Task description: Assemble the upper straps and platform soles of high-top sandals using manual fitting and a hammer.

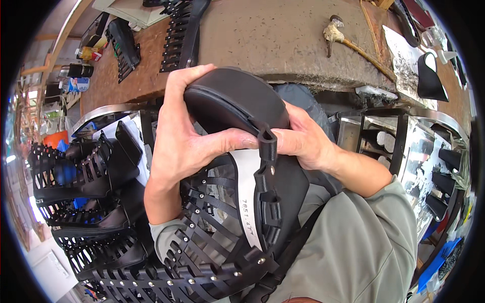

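Held up in front of me is a black strappy wedge sandal (235,98) with a thick rounded platform. Its long cage of riveted straps (202,270) hangs down over my lap. My left hand (177,123) wraps round the left side of the sole, thumb pressed inward near the edge. On the opposite side my right hand (308,136) grips it, its thumb against a looped black strap (268,144) at the middle. Between the straps and the footbed shows a white strip (247,192) with handwriting. The fingertips of both hands are hidden behind the sandal.
Ahead stands a worn brown workbench (268,40) with a wooden-handled hammer (343,40), a strappy black upper (182,38) and a black wedge piece (431,76) on it. Several similar strappy sandals (96,171) are stacked at my left. At right is a metal rack (404,141) holding black shoe parts.
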`<state>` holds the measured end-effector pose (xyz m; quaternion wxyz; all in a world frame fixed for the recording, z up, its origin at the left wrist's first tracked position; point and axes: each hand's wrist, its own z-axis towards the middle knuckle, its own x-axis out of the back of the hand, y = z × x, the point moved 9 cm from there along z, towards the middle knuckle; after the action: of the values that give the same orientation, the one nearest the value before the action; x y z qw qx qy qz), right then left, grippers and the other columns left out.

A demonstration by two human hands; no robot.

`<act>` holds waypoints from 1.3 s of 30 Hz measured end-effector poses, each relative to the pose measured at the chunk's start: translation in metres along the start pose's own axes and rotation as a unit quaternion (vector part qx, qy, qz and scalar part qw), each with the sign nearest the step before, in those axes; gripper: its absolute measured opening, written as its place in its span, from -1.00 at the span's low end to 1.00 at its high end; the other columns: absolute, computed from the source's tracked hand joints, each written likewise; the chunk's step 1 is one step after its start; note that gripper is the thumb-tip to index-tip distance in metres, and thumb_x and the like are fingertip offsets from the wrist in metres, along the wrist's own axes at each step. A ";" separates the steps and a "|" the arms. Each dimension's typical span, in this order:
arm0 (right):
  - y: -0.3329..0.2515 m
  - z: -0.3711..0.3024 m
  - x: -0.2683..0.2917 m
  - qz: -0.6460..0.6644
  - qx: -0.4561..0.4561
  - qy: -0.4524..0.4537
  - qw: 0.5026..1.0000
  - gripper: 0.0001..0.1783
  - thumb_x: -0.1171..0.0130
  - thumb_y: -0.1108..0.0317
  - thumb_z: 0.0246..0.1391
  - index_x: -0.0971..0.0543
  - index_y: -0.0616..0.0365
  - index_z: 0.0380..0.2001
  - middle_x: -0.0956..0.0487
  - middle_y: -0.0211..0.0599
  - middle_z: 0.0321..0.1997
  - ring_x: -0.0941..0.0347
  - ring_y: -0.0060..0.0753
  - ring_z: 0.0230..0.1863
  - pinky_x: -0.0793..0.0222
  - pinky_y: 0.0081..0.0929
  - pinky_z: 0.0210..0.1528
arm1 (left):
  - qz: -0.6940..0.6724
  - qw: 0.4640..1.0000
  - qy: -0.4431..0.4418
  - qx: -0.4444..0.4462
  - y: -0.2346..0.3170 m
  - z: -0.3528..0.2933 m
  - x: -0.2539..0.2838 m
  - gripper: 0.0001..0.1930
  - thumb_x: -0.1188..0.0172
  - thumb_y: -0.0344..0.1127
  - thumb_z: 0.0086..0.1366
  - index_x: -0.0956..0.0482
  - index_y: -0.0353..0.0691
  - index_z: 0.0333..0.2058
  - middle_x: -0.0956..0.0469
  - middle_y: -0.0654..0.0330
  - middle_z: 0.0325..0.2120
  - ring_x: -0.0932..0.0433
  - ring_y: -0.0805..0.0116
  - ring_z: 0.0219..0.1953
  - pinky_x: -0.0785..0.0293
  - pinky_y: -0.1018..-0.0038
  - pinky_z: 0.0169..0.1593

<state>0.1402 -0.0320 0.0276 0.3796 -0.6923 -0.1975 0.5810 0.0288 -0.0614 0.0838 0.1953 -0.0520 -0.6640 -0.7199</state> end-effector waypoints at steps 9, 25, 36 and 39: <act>0.011 -0.005 0.012 -0.032 0.075 0.007 0.997 -0.08 -0.18 -0.16 0.06 -0.14 0.28 0.26 -0.34 -0.24 0.19 -0.22 -0.42 0.22 -0.12 -0.41 0.27 | 0.117 0.986 0.032 -0.114 0.019 -0.007 0.001 -0.04 -0.52 -0.03 -0.17 -0.23 -0.28 0.16 -0.25 -0.06 0.11 -0.34 0.13 0.11 -0.32 0.27 0.16; 0.007 -0.017 0.014 -0.064 0.068 0.058 0.994 -0.17 -0.17 -0.07 0.11 -0.18 0.25 0.27 -0.38 -0.26 0.17 -0.24 -0.43 0.20 -0.15 -0.41 0.25 | 0.110 0.963 0.097 -0.228 0.052 -0.048 -0.036 -0.91 -0.23 -0.47 0.12 -0.52 -0.36 -0.50 -0.49 0.15 -0.62 -0.43 0.35 -0.63 -0.35 0.48 -0.49; 0.011 -0.021 0.016 0.039 0.091 0.066 0.993 -0.08 -0.35 0.01 -0.04 -0.20 0.26 0.27 -0.40 -0.27 0.17 -0.29 -0.45 0.18 -0.13 -0.44 0.25 | -0.138 0.966 0.216 0.015 0.023 -0.069 -0.030 -0.68 -0.22 -0.13 0.18 -0.50 -0.33 -0.49 -0.49 0.13 -0.55 -0.44 0.36 -0.47 -0.36 0.46 -0.32; 0.007 -0.020 0.016 0.034 0.099 0.059 0.993 -0.10 -0.35 0.03 -0.03 -0.20 0.26 0.27 -0.41 -0.27 0.17 -0.30 -0.46 0.17 -0.14 -0.44 0.25 | -0.170 0.960 0.222 -0.005 0.023 -0.069 -0.028 -0.68 -0.21 -0.15 0.19 -0.50 -0.35 -0.49 -0.49 0.13 -0.54 -0.45 0.36 -0.46 -0.38 0.45 -0.31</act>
<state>0.1618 -0.0308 0.0124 0.4374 -0.6905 -0.0931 0.5685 0.0757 -0.1237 0.0883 0.2120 0.2221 -0.5995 -0.7392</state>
